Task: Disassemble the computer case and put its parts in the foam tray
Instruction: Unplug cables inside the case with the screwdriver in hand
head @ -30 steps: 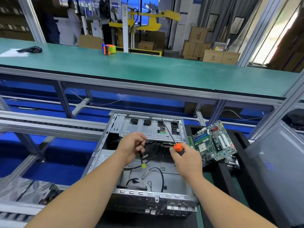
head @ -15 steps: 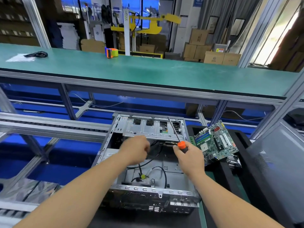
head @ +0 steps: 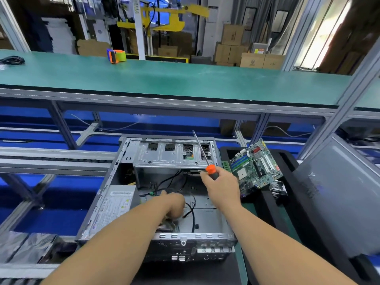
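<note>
The open grey computer case (head: 205,236) lies flat in front of me, with a drive cage (head: 164,157) at its far end and a power supply (head: 117,204) on its left. My left hand (head: 174,204) reaches down inside the case, its fingers curled round a black cable (head: 192,212) on the case floor. My right hand (head: 223,187) grips an orange-and-black screwdriver (head: 210,170) above the case's right side, with the shaft pointing up and away. A green motherboard (head: 255,165) leans in the black foam tray (head: 287,161) to the right.
A grey side panel (head: 339,192) stands at the far right past the tray. Silver antistatic bags (head: 26,245) lie at the lower left. A green bench (head: 185,79) with a tape dispenser (head: 116,55) spans the back, and conveyor rails (head: 51,159) run to the left.
My left hand dropped from below the drive cage down to the case floor among the cables. My right hand stayed by the case's right side with the screwdriver.
</note>
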